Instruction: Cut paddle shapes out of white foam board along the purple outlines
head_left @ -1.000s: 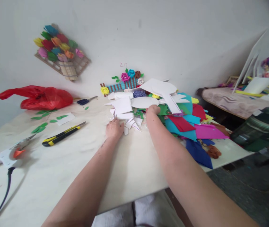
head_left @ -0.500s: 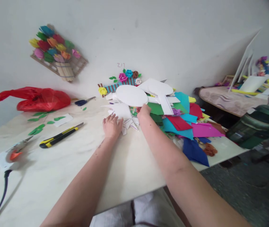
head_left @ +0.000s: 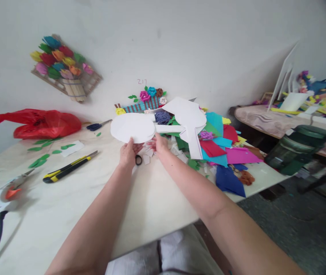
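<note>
A white oval cutout (head_left: 132, 128), apparently card or foam board, is raised over the table. My left hand (head_left: 128, 152) grips its lower edge, thumb on top and fingers underneath. My right hand (head_left: 160, 145) is closed at the cutout's right end, thumb against the edge; its fingers reach partly below. Small white scraps (head_left: 146, 158) and a black ring-shaped piece (head_left: 138, 160) lie beneath and between the hands. More white cutouts (head_left: 190, 118) rest to the right on a heap of coloured sheets (head_left: 211, 149). A bundle of dark purple cord (head_left: 162, 117) shows behind the right hand.
On the left lie a yellow-black utility knife (head_left: 69, 167), a white glue gun (head_left: 6, 193) with a cable, scissors (head_left: 95, 126), green leaf cutouts (head_left: 39, 161) and a red plastic bag (head_left: 45, 124). A dark green container (head_left: 302, 149) stands right, past the table's edge (head_left: 266, 183).
The oval cutout has moved left and toward me, off the pile. My left hand has gone from lying on white pieces to gripping it. The purple cord and black ring now show.
</note>
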